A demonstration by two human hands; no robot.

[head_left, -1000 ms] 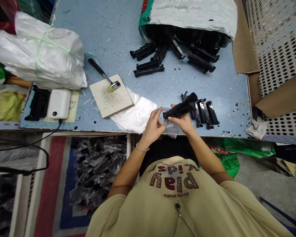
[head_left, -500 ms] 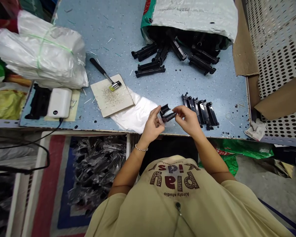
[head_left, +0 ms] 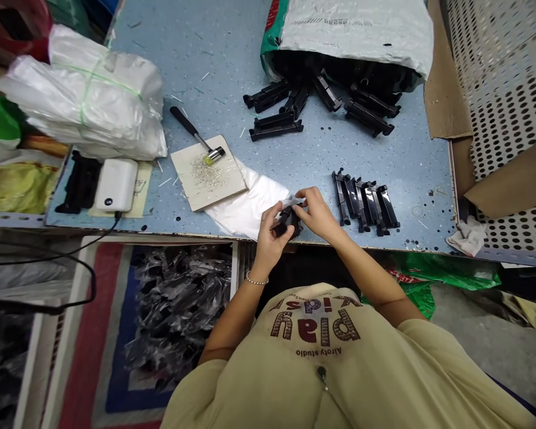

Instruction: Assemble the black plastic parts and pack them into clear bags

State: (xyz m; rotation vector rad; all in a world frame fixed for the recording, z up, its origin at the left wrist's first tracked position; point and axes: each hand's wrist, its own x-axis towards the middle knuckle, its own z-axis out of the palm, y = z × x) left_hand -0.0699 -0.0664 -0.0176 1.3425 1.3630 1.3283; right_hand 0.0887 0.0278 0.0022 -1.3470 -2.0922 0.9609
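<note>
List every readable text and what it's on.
"play": shirt, upside down in view
"Airoty studio": shirt, second letter uncertain
"kids" plus an unclear last letter: shirt
Too small or blurred: shirt's smallest line; print on white-and-green sack; red print on green bag; red marks on yellow bag

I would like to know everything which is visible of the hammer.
The hammer lies unheld, its head on the pale board and its black handle reaching past the board's edge, toward the far left, over the blue table. The slim shaft looks metallic; the head is shiny, with one yellow end. Whether the handle meets the table is unclear.
</note>
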